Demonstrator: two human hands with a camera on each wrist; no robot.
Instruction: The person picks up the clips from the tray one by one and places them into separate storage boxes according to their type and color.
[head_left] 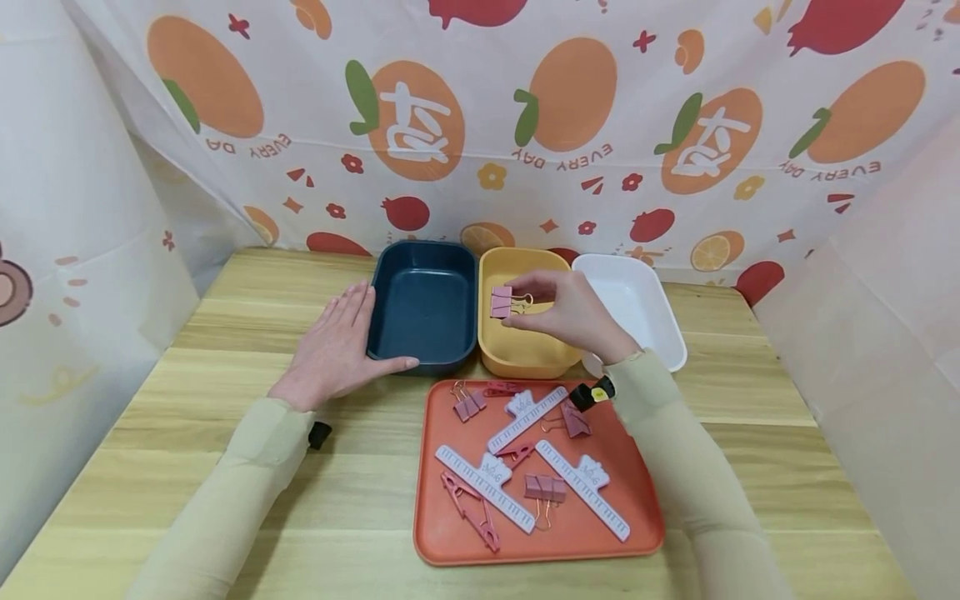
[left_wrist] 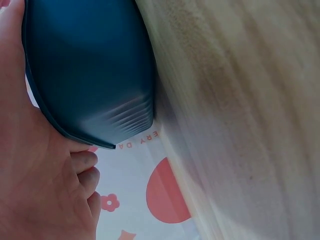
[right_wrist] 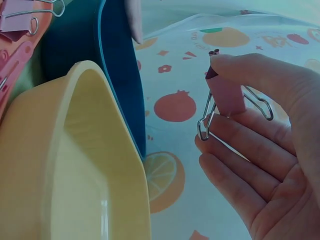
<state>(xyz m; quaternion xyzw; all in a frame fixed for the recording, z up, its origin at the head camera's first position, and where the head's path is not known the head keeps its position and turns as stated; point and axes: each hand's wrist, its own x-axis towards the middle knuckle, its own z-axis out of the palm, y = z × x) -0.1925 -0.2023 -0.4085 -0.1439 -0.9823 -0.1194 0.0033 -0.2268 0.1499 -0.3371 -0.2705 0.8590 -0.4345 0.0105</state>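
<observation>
My right hand (head_left: 577, 317) pinches a pink binder clip (head_left: 501, 302) between thumb and fingertips, above the yellow bin (head_left: 525, 367). In the right wrist view, the binder clip (right_wrist: 227, 95) has its wire handles spread apart, and the other fingers extend beneath it. My left hand (head_left: 330, 350) rests with straight fingers on the left rim of the dark blue bin (head_left: 426, 363), its thumb along the near edge. The left wrist view shows that hand (left_wrist: 45, 170) against the rim of the blue bin (left_wrist: 95, 65).
An orange-red tray (head_left: 465, 546) in front holds several ruler-shaped clips (head_left: 581, 487), pink binder clips (head_left: 545, 487) and pink clothespins (head_left: 472, 508). A white bin (head_left: 660, 317) stands right of the yellow one. A fruit-print cloth (head_left: 487, 192) hangs behind the wooden table (head_left: 360, 500).
</observation>
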